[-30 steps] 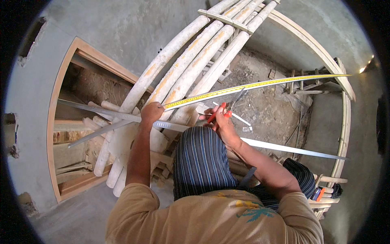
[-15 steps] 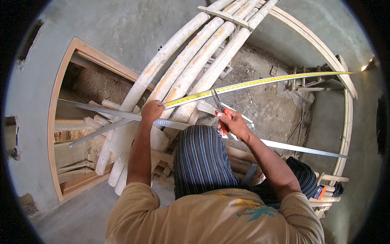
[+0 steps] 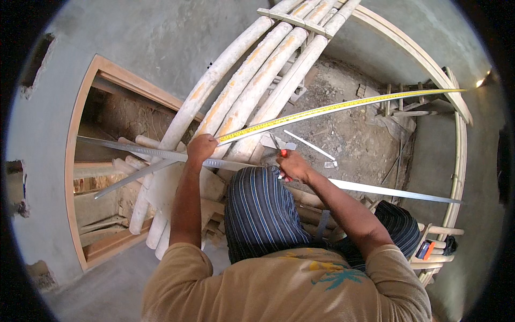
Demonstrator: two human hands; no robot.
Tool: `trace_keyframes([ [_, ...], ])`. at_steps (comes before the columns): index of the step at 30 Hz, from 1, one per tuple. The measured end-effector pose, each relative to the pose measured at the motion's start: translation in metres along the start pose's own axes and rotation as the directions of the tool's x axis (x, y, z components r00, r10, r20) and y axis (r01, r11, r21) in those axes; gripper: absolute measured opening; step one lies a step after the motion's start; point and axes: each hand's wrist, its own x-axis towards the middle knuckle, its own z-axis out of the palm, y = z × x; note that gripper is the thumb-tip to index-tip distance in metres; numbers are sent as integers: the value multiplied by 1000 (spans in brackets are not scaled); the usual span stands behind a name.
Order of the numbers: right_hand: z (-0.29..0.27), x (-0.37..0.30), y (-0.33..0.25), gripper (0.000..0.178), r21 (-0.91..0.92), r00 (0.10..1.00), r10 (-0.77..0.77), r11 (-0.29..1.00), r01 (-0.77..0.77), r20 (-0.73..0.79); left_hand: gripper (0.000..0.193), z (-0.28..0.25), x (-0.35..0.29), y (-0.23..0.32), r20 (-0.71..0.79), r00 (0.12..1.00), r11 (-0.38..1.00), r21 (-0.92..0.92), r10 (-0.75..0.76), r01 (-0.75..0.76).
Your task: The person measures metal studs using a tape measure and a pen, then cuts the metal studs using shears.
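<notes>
My left hand is closed around the near end of a yellow tape measure and a pale metal strip running along under it, both reaching far to the right. My right hand grips tin snips by their red handles, blades pointing away from me, just above my striped knee. The blades are apart from the tape. A long silver metal channel crosses behind my left wrist and past my knee. Another metal piece slants out to the left of my left hand.
Rough white round poles form a platform, with a crossbar tied over them. A wooden frame surrounds an opening at left. Far below lies a rubble-strewn floor. An orange-and-blue tool rests on poles at lower right.
My right hand has drawn the snips down and left, away from the tape measure and toward my knee. My left hand has stayed in place on the tape and strip.
</notes>
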Motion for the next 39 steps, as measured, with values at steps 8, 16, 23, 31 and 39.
trace_keyframes([
  [8,27,47,18,33,-247,989,-135,958,147,64,36,1,2,-5,13,999,999,22,39,-39],
  [16,39,46,-3,32,-228,995,-84,971,70,-49,37,3,1,-7,-9,1000,1000,10,24,-24],
  [23,41,56,1,36,-369,993,-117,924,105,-10,39,-1,-1,-5,25,1000,1000,10,8,-8],
  [31,45,68,15,27,-373,986,-164,914,158,15,37,-2,-2,1,16,1000,1000,20,9,-9],
  [39,43,61,-4,23,-565,966,-258,794,224,21,37,4,-4,-2,-58,997,998,-29,45,-47],
])
